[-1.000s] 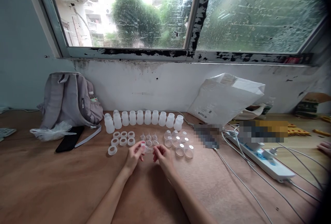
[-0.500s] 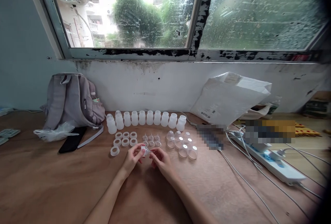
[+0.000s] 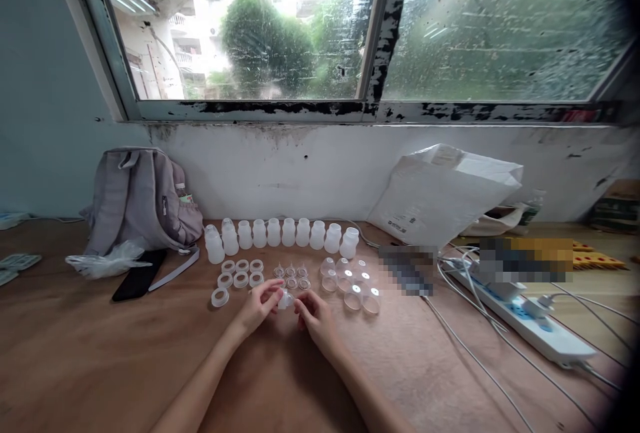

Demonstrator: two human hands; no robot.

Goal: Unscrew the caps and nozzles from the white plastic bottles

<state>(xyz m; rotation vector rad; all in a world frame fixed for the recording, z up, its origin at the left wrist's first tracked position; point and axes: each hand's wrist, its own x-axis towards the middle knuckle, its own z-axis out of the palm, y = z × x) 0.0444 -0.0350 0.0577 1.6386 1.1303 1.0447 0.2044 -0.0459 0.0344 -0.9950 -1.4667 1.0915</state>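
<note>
wide tabletop (image 3: 125, 360) reaches the wall (image 3: 280, 183); left fingers (image 3: 273, 297) hold a translucent piece (image 3: 286, 299)

The head view looks forward and down from the near side of the bottles (image 3: 289, 233) — fairly close, with the left hand (image 3: 261, 308) and right hand (image 3: 316, 316) before them — taking in the wall (image 3: 280, 176) behind and window (image 3: 373, 40) above them.
</note>
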